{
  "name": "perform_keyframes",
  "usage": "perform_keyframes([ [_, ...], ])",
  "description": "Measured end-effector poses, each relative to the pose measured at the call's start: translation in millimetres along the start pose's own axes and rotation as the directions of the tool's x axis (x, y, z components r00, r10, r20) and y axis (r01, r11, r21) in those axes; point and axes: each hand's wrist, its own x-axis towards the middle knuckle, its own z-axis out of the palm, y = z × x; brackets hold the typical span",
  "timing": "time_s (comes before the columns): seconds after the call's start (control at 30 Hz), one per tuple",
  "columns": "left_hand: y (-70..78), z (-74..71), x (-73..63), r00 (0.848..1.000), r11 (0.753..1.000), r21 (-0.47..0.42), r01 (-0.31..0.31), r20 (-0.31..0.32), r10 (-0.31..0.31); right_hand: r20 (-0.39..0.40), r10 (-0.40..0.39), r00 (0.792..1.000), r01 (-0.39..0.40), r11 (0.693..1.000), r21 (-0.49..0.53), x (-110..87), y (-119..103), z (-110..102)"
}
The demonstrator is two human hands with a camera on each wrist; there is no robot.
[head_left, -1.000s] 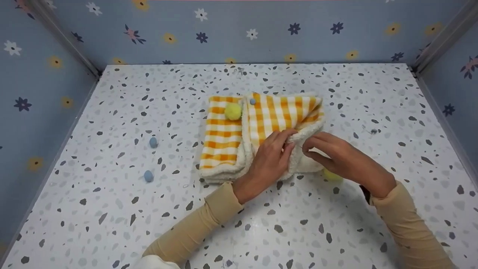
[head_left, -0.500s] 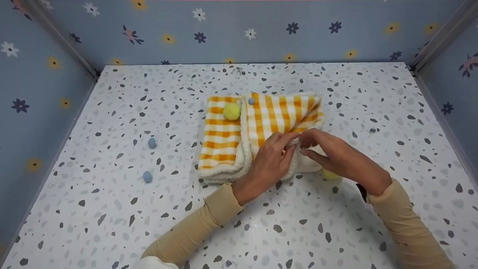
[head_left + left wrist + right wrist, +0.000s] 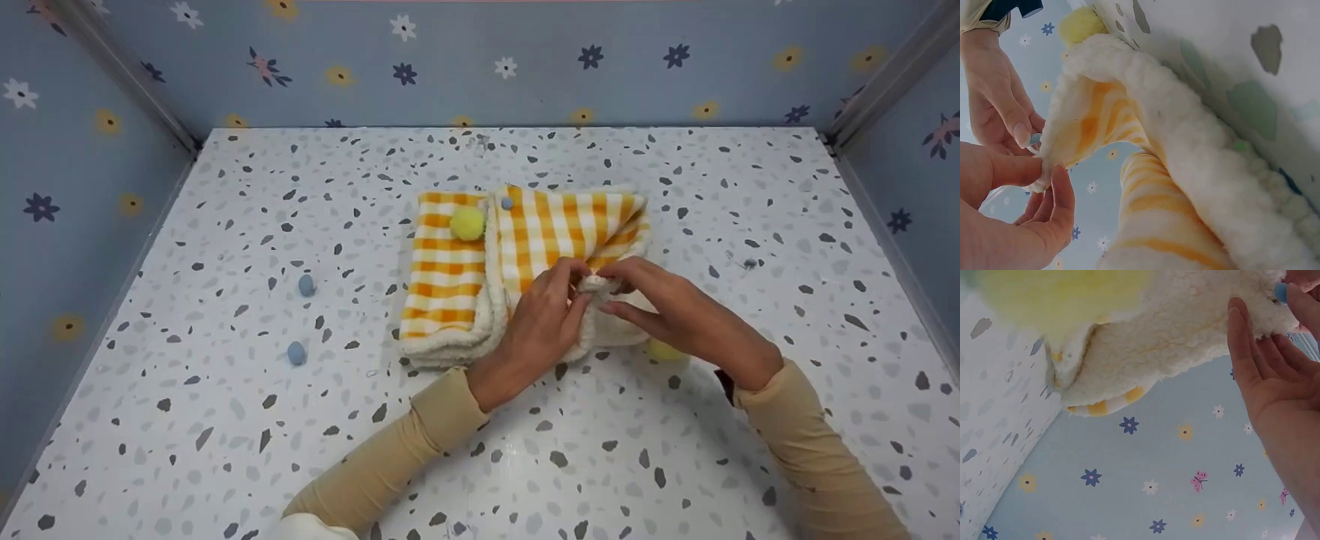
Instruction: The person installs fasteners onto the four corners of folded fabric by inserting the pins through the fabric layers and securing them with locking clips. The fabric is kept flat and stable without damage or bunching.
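Observation:
A folded cloth (image 3: 544, 229), checked yellow-orange and white with white fleece lining and trim, lies mid-table. My left hand (image 3: 541, 319) pinches its raised fleece edge between thumb and fingers, clearly seen in the left wrist view. Just to the right, my right hand (image 3: 679, 311) holds the same edge, its thumb on a small blue round-headed piece (image 3: 1281, 293) with the fingers behind the fleece. That piece also shows as a blue bit (image 3: 1036, 138) beneath the right thumb in the left wrist view; its lower part is hidden. Another blue round head (image 3: 507, 203) sits on the cloth's upper part.
One yellow pompom (image 3: 467, 223) lies on the cloth's left section; another yellow pompom (image 3: 666, 350) shows under the right hand. Left of the cloth are two blue oval pieces (image 3: 306, 285). A small dark bluish piece (image 3: 751, 263) lies to the right. Flowered panels (image 3: 480, 64) border the table.
My right hand has moved left and slightly up, up to the left fingertips at the fleece edge. The held edge now shows bunched between both hands. The left hand has barely moved.

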Motion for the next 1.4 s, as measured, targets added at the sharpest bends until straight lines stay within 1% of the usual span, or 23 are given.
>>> perform_keyframes([
  [0.1,0.2,1.0,-0.3,1.000,1.000,-0.021,0.004,-0.006,-0.004,-0.017,-0.015,1.000,0.015,1.000,-0.005,-1.2,0.6,0.1],
  [0.3,0.4,2.7,-1.0,1.000,0.999,-0.015,-0.029,-0.013,0.029,-0.016,0.002,1.000,-0.002,1.000,0.005,-2.2,0.8,-0.3],
  [0.43,0.1,3.5,-2.2,0.998,0.998,-0.016,-0.061,-0.006,0.061,-0.019,-0.003,1.000,0.003,1.000,0.028,-2.8,1.2,0.1],
  [0.57,-1.3,4.0,-3.0,0.994,0.994,-0.028,-0.106,-0.018,0.105,-0.029,-0.023,0.999,0.024,0.999,0.041,-2.1,2.0,1.5],
  [0.7,-2.3,4.8,-3.5,0.991,0.991,-0.032,-0.132,-0.031,0.131,-0.049,-0.049,0.998,0.052,0.997,0.058,-1.4,2.8,2.8],
  [0.97,-1.6,5.4,-4.3,0.993,0.993,-0.016,-0.119,-0.007,0.119,-0.087,-0.068,0.994,0.075,0.993,0.090,-0.7,5.3,6.8],
  [1.1,-0.1,5.3,-3.7,0.994,0.994,-0.012,-0.110,-0.019,0.109,-0.094,-0.072,0.993,0.080,0.993,0.085,-0.6,4.4,7.4],
  [1.23,0.7,3.9,-3.1,0.995,0.995,-0.041,-0.096,-0.033,0.094,-0.095,-0.065,0.993,0.074,0.993,0.093,-0.2,2.4,6.9],
  [1.3,1.1,3.3,-2.9,0.995,0.994,-0.053,-0.095,-0.040,0.093,-0.098,-0.064,0.993,0.074,0.993,0.096,0.1,1.5,6.6],
  [1.4,2.0,3.5,-3.6,0.994,0.994,-0.046,-0.102,-0.051,0.100,-0.102,-0.069,0.992,0.079,0.992,0.094,0.2,0.6,7.1],
])
